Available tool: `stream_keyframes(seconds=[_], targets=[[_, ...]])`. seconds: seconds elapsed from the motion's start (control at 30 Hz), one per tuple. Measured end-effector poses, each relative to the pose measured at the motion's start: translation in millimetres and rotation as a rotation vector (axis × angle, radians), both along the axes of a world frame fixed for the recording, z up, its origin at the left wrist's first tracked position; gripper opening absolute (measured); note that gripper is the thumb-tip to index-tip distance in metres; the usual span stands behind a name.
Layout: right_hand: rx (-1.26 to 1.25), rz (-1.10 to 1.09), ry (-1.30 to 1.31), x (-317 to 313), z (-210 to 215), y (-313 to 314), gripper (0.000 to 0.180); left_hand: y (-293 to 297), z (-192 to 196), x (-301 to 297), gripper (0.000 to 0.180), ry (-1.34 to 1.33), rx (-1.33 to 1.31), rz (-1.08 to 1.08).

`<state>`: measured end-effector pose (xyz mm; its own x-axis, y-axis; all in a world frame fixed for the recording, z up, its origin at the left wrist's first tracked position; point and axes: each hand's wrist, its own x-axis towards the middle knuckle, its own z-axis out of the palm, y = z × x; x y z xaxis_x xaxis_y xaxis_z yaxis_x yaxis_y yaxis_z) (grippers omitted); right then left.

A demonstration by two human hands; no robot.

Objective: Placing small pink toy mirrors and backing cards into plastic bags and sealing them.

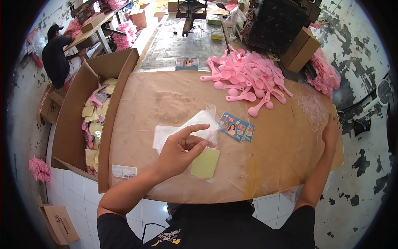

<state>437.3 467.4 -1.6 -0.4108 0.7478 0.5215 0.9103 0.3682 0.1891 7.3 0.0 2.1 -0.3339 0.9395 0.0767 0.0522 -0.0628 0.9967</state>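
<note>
My left hand hovers over the table with index finger and thumb apart, nothing visible between them. Beneath it lies a stack of clear plastic bags. Close by its fingertips is a yellow-green card, with clear plastic and a bit of pink at its lower edge. Blue printed cards lie just right of the bags. Out at the table's right edge, my right hand is beside a crumpled heap of clear plastic; its fingers are too indistinct to read.
Pink measuring spoons are piled at the far right. An open carton on the left holds packed spoons and yellow cards. Another stack of blue cards sits at the back, below a press. A person works at the far left.
</note>
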Motion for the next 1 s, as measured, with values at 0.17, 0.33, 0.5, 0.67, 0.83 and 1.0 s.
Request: stream_keyframes(seconds=[0.17,0.33,0.5,0.67,0.83,1.0], targets=[[-0.138,0.36,0.26,-81.8,56.6,-118.9,0.043,2.9,-9.3,-1.3,0.038,-0.14,-0.011,0.052],[-1.02,0.824,0.456,-193.5,51.2,-210.4,0.043,8.2,-17.5,-5.4,0.034,-0.286,-0.021,0.068],[-1.305,1.167,0.52,-263.2,17.2,-265.6,0.041,10.3,-17.7,-2.7,0.034,-0.233,-0.045,0.022],[-1.761,1.102,0.738,-279.8,-6.0,-263.0,0.028,9.2,-19.3,-4.9,0.033,-0.301,-0.064,0.065],[-1.851,1.012,0.849,-279.5,-9.0,-258.2,0.016,7.9,-20.6,-1.8,0.028,-0.147,-0.052,0.09],[-1.843,1.085,0.904,-278.8,-15.6,-252.8,0.014,5.9,-23.6,-7.9,0.027,-0.099,-0.008,0.068]])
